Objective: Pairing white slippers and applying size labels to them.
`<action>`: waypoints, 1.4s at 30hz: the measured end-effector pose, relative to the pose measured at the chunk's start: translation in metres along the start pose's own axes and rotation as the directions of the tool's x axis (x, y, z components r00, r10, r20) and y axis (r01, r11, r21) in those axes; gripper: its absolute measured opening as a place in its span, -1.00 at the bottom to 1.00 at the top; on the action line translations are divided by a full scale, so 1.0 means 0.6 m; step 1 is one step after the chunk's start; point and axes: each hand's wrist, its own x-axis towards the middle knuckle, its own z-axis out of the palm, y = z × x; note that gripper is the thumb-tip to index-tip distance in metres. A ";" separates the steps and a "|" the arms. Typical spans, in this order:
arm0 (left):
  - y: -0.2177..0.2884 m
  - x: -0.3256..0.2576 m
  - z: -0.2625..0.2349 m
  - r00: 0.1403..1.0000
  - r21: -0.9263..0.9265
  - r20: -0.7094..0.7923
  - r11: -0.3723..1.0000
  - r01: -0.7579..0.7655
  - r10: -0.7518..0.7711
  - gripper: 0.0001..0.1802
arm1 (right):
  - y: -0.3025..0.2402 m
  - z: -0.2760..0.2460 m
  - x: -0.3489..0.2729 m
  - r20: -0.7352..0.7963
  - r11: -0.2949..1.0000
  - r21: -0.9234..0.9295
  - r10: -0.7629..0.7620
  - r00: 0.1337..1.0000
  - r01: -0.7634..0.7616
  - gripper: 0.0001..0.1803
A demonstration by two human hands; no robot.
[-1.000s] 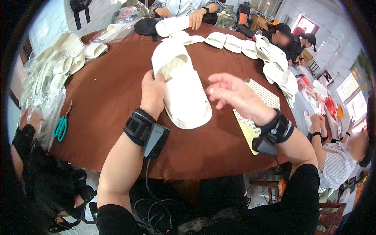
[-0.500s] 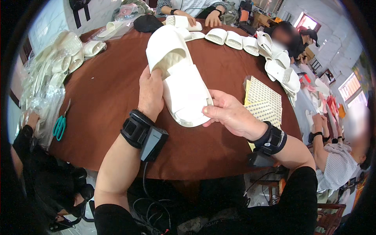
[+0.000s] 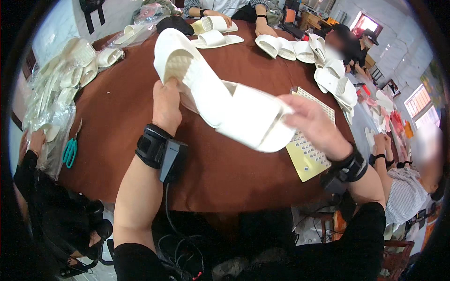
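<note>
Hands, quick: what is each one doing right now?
Left hand: shut on the white slipper, at its heel end.
Right hand: gripping the same slipper's toe end.

The white slipper (image 3: pixel 225 100) covers the fingertips of the left hand (image 3: pixel 166 105) and the near corner of the yellow sheet (image 3: pixel 309 150). The fingers (image 3: pixel 293 105) of the right hand (image 3: pixel 314 126) are motion-blurred. Contents of the plastic bags (image 3: pixel 51 107) at the table's (image 3: pixel 117 122) left edge are indistinct.
</note>
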 end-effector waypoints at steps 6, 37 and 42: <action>0.030 -0.028 0.024 0.998 -0.055 0.048 0.997 0.052 -0.049 -0.68 | -0.027 -0.116 0.009 -0.268 0.993 -0.116 -0.060 0.961 0.029 -0.72; -0.013 -0.050 0.036 0.912 0.246 0.391 0.969 0.021 -0.119 -0.16 | 0.013 -0.067 -0.089 0.110 0.686 -0.697 -0.183 0.977 0.207 -0.82; -0.016 -0.059 0.047 0.905 0.283 0.410 0.959 -0.008 -0.113 -0.16 | 0.075 -0.054 -0.182 -0.021 0.784 -0.618 -0.084 0.996 0.053 -0.79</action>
